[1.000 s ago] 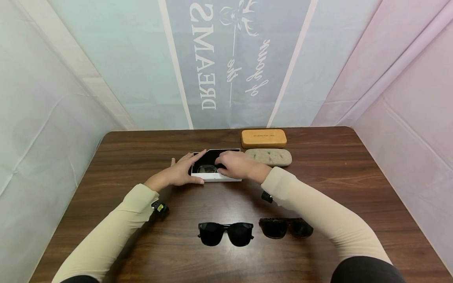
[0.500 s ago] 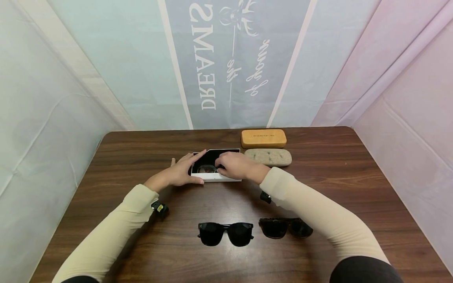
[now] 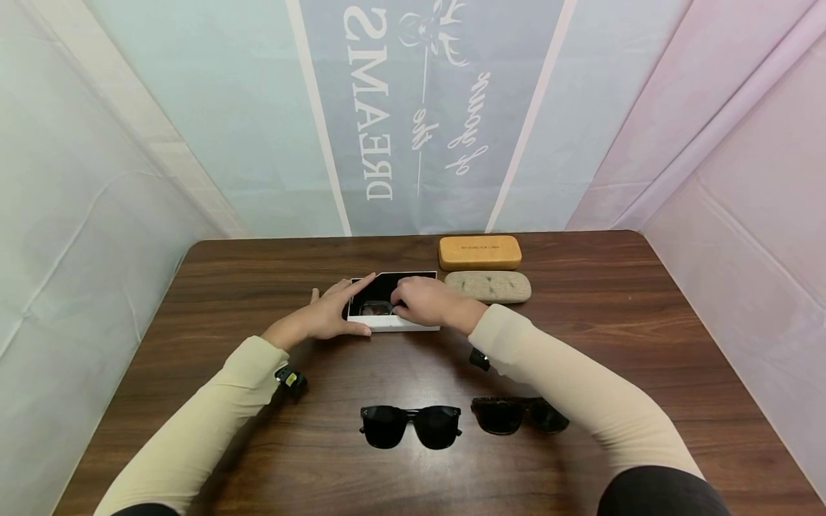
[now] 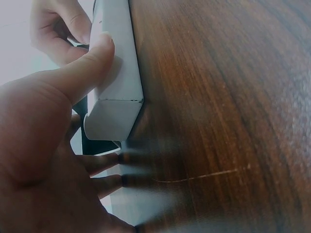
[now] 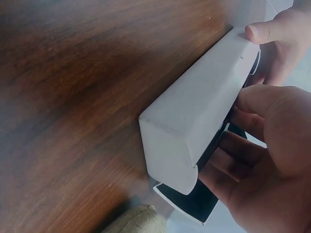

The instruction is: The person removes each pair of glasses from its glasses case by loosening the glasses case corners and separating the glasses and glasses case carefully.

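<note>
A white glasses box [image 3: 405, 324] with a black inside lies lid-up on the table. A pair of eyeglasses [image 3: 376, 309] with clear lenses sits inside it, its right part hidden by my right hand [image 3: 422, 299]. That hand reaches in from the right, fingers curled over the glasses; the fingertips are hidden. My left hand [image 3: 329, 309] holds the box's left end, thumb on the front wall [image 4: 119, 73] and index finger along the back. In the left wrist view its other fingers are spread toward the table.
Black sunglasses [image 3: 410, 426] and brown-framed sunglasses [image 3: 519, 416] lie nearer the front, the latter beside the right sleeve. A tan glasses case [image 3: 480, 253] and a beige fabric case [image 3: 490, 287] lie behind and right of the box on the wooden table [image 3: 310, 459].
My right forearm has shifted slightly to the left, with its hand staying in the box. The left hand, the box and the other things keep their places.
</note>
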Demonstrator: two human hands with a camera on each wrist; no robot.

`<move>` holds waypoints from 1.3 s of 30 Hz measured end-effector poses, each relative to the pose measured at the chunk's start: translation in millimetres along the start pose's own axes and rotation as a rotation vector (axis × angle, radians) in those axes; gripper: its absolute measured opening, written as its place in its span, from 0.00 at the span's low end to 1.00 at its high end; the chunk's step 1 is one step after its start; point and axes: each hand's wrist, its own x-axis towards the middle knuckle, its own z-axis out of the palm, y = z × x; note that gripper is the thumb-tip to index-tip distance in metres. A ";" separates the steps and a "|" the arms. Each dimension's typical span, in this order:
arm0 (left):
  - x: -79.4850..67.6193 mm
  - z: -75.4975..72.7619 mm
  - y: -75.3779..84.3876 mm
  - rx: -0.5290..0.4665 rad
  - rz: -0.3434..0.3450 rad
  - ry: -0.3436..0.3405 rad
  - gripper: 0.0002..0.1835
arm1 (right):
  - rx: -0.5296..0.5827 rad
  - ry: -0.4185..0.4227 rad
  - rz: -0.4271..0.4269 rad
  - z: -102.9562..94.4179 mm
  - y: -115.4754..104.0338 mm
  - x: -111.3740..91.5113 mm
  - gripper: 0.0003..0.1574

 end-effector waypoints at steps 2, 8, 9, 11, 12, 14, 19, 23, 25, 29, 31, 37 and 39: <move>0.0 0.1 0.1 0.000 0.001 0.003 0.56 | -0.009 0.001 0.007 0.3 -0.6 0.8 0.13; -0.8 0.0 0.7 -0.005 0.004 0.001 0.56 | -0.001 0.016 0.022 -0.3 -1.5 3.4 0.10; -0.9 0.0 0.6 -0.005 0.004 0.000 0.56 | 0.004 0.020 0.024 -0.5 -1.6 3.6 0.11; -0.9 0.0 0.6 -0.003 0.003 -0.002 0.56 | 0.001 0.037 0.025 -0.6 -1.5 3.5 0.12; -0.8 0.1 0.5 -0.002 0.002 -0.001 0.56 | 0.000 0.045 0.026 -0.6 -1.4 3.3 0.12; -0.7 0.1 0.5 -0.002 0.001 0.001 0.56 | -0.012 0.060 0.027 -0.5 -1.4 3.1 0.11; -0.8 0.2 0.4 -0.004 -0.003 0.003 0.56 | -0.050 0.091 0.024 -0.2 -0.5 3.6 0.12; -0.9 0.4 0.5 -0.007 -0.004 0.005 0.56 | -0.038 0.083 0.022 -0.6 0.3 4.5 0.14; -1.1 0.3 0.9 -0.010 -0.003 0.006 0.56 | -0.031 0.074 0.024 -1.4 0.5 4.8 0.15; -1.2 0.3 1.3 -0.017 -0.002 0.007 0.56 | -0.024 0.064 0.025 -4.1 -0.1 4.6 0.15; -0.8 0.5 0.8 -0.027 0.003 0.008 0.56 | -0.020 0.060 0.026 -5.2 -0.6 4.2 0.15; 0.8 1.4 -0.7 -0.062 0.023 0.004 0.56 | -0.008 0.064 0.029 -7.7 -2.2 3.6 0.12; 0.8 1.6 -0.7 -0.066 0.027 0.004 0.56 | -0.010 0.074 0.022 -8.4 -2.3 3.5 0.11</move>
